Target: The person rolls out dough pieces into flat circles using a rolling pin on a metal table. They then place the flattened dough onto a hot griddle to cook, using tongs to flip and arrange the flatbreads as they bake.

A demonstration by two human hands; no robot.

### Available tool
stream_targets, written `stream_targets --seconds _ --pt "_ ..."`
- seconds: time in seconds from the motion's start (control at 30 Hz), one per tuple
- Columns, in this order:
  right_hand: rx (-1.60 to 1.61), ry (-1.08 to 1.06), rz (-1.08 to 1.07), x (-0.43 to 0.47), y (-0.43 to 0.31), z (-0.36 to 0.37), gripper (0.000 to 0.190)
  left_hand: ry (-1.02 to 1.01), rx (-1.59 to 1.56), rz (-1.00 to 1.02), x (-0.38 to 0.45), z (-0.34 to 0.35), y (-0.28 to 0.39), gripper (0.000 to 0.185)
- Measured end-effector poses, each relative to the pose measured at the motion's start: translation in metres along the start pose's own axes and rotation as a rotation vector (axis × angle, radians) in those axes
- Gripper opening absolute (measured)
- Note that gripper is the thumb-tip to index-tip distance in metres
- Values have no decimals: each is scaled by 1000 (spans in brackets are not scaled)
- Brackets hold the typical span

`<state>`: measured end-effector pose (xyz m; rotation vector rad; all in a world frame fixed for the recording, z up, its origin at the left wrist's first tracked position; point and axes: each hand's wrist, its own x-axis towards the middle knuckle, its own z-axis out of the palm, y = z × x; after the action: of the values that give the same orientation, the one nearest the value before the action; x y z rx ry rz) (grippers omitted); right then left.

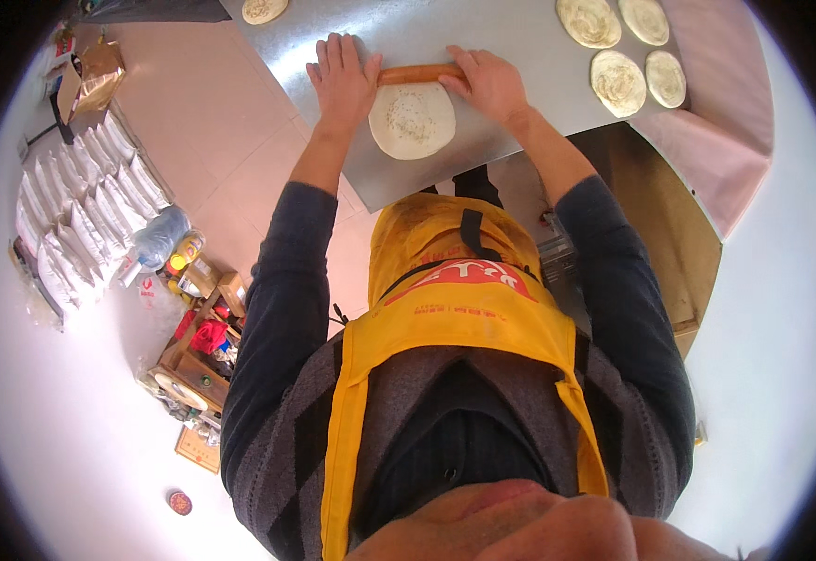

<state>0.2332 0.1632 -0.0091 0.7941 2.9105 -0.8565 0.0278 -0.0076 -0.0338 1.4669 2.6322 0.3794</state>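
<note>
A wooden rolling pin point(418, 74) lies across the far edge of a flat dough round point(413, 120) speckled with dark bits. My left hand point(343, 80) covers the pin's left end, fingers stretched forward and thumb against the wood. At the other end, my right hand point(488, 84) grips the pin between thumb and fingers. Both hands are just above a shiny metal worktop point(520, 42). The dough's near edge is rounded and uncovered; its far edge meets the pin.
Several flattened dough rounds point(618, 83) lie at the worktop's right end, and another round point(265, 10) at its far left. Pink cloth point(716, 140) borders the right side. On the left are stacked white bags point(85, 203), a large clear bottle point(161, 238) and a cluttered wooden cabinet point(201, 375).
</note>
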Motion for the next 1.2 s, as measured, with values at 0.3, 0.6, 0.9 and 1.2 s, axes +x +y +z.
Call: stream_targets --seconds 0.3,0.6,0.9,1.2 --pt "-77 184 -103 -98 -17 46 69 -46 16 77 -89 -6 11 69" --pt "-212 294 -70 -44 1 43 61 -80 7 108 -67 7 1 68" --pt "22 -27 -8 21 8 0 50 72 -25 -64 38 6 -10 65" --pt "-16 203 -74 -141 -31 55 57 -214 21 89 -128 -17 3 80"
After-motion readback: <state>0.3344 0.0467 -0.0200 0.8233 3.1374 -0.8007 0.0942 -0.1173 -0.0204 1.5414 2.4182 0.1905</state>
